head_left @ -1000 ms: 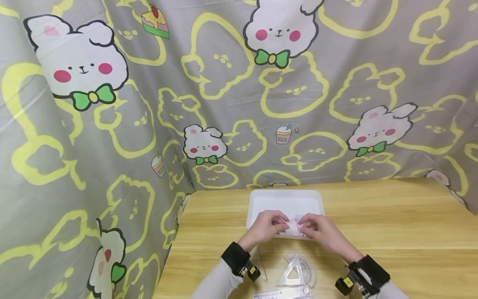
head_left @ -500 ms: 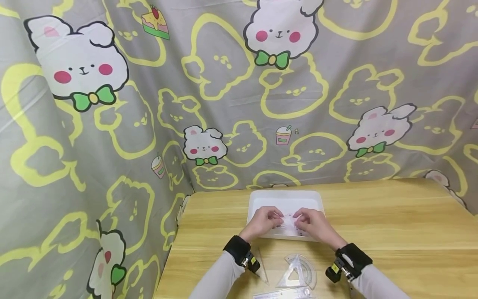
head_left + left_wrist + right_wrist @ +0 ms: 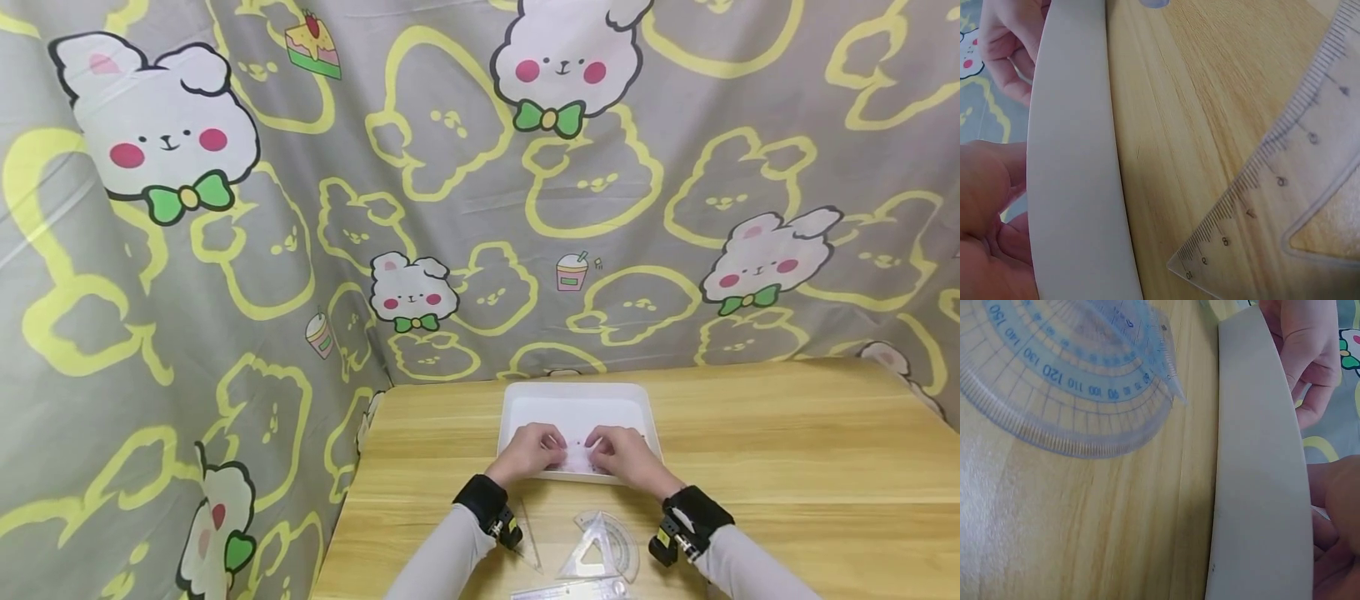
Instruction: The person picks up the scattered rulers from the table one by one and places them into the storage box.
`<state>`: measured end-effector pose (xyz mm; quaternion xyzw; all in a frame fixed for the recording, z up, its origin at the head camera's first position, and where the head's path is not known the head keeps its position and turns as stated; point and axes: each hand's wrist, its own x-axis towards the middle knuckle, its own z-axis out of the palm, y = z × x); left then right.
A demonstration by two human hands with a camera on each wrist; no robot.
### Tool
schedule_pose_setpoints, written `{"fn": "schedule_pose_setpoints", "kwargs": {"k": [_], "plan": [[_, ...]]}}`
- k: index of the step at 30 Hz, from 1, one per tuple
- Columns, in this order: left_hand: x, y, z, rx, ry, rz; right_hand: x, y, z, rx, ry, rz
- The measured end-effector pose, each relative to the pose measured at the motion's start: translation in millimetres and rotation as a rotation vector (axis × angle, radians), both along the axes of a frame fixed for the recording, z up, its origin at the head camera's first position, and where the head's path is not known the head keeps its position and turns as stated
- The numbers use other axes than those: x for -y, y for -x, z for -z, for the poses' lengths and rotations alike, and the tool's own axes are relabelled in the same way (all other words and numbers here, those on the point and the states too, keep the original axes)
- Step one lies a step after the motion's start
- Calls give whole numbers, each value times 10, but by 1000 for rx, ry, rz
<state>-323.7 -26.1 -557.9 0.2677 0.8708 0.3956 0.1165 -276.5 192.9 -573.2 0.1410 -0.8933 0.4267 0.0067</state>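
Head view has my left hand (image 3: 534, 450) and right hand (image 3: 626, 454) close together at the near side of the white tray (image 3: 577, 407), fingers curled and fingertips pinching opposite edges of a thin pale sheet (image 3: 577, 458) with tiny dark marks. It sits in the narrow gap between my hands, just inside the near wall; whether it is a single layer or a bag, and whether it touches the tray floor, I cannot tell. Both wrist views put that wall in front of my fingertips, so the exact depth of each pinch is hidden. I take the step in hand to be working this sheet between two grips. Something so flimsy probably creases or slips easily, so I should match the pressure on both sides, pinch only near the edges and draw outward gently and evenly, feeling for any second layer before pulling. Working low over the tray makes sense, since anything that drops would likely land inside. My wrists need care too: the protractor (image 3: 627, 546), a clear set square (image 3: 599, 527) and the ruler (image 3: 568, 591) lie on the desk (image 3: 795, 467) between my forearms, where a careless sweep could nudge them.
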Motion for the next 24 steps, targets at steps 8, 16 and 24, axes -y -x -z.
{"fn": "schedule_pose_setpoints", "kwargs": {"k": [8,16,24], "plan": [[-15,4,3,-77,83,11,12,13,23,21,-6,2],[-56,-15,27,-99,186,-6,2,31,20,48,-14,21],[-50,-20,-9,-121,220,0,-20,32,7,-7,-42,26]]}}
